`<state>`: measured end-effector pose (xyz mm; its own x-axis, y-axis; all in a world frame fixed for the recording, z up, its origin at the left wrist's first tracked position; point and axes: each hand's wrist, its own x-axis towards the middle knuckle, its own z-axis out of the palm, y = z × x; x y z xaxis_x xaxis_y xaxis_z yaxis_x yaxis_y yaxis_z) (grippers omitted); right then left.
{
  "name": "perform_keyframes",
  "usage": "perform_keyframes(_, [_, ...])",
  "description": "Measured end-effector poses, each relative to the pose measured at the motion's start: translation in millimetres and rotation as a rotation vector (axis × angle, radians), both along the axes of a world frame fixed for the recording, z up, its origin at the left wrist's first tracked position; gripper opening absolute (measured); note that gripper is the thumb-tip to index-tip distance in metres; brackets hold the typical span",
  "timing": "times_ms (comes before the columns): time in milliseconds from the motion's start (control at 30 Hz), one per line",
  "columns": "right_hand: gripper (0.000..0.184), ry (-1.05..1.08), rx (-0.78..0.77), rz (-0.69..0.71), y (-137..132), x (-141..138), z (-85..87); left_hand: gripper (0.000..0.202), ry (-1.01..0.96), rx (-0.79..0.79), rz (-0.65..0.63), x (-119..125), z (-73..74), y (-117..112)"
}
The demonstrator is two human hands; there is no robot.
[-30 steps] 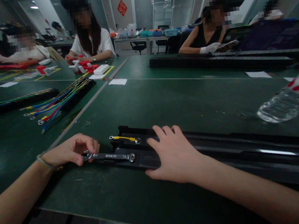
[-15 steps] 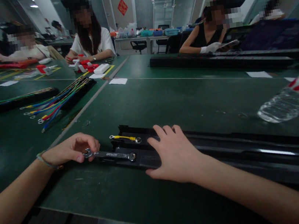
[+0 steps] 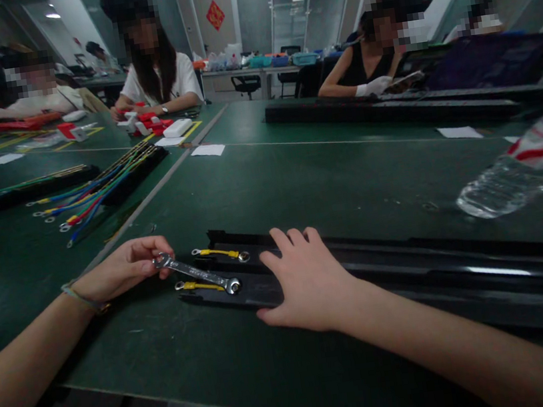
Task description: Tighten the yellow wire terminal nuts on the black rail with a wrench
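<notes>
Wrench [image 3: 199, 275], slim, seemingly steel, pinched by left hand [image 3: 122, 273] fingers [image 3: 160, 255]; right hand [image 3: 308, 286] fingers [image 3: 283, 243] flat on black rail [image 3: 411, 261].

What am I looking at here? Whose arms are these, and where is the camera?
The camera sits on a person's head, looking down at that person's own two bare arms. The left hand pinches one end of a wrench; its other end rests on a black rail. The right hand lies flat on that rail. Two yellow wires with ring ends lie at the rail's end. On the green table are a plastic bottle and coloured wires. Other people sit opposite.
</notes>
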<state>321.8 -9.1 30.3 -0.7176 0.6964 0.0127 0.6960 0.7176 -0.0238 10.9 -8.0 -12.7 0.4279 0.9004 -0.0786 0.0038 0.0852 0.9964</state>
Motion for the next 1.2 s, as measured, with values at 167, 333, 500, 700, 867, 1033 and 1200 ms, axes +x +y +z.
perform_keyframes(167, [0.071,-0.017,-0.011,-0.004,0.0,-0.7,0.2,0.029,-0.013,0.003,0.032,0.4,-0.8,2.1])
perform_keyframes(333, [0.072,-0.026,-0.025,-0.002,0.7,0.3,0.1,0.027,-0.025,-0.011,0.033,-0.1,-0.2,3.8])
perform_keyframes(500, [0.072,-0.008,-0.028,-0.003,1.4,0.5,0.2,0.026,-0.04,-0.022,0.026,-0.6,-0.1,4.6])
perform_keyframes(700, [0.071,0.014,-0.008,-0.003,1.0,0.8,0.1,0.025,-0.055,-0.032,0.018,-0.8,-0.4,5.1])
perform_keyframes(867, [0.07,0.043,0.01,0.004,0.7,0.6,-2.8,0.024,-0.059,-0.038,0.013,-1.3,0.1,4.5])
perform_keyframes(1033, [0.067,0.046,0.029,-0.005,-0.9,0.0,-3.0,0.024,-0.066,-0.031,0.007,-0.7,-0.3,5.8])
perform_keyframes(1200, [0.067,0.061,0.039,-0.004,-1.1,0.4,-2.5,0.024,-0.077,-0.035,-0.001,-0.4,0.6,5.2])
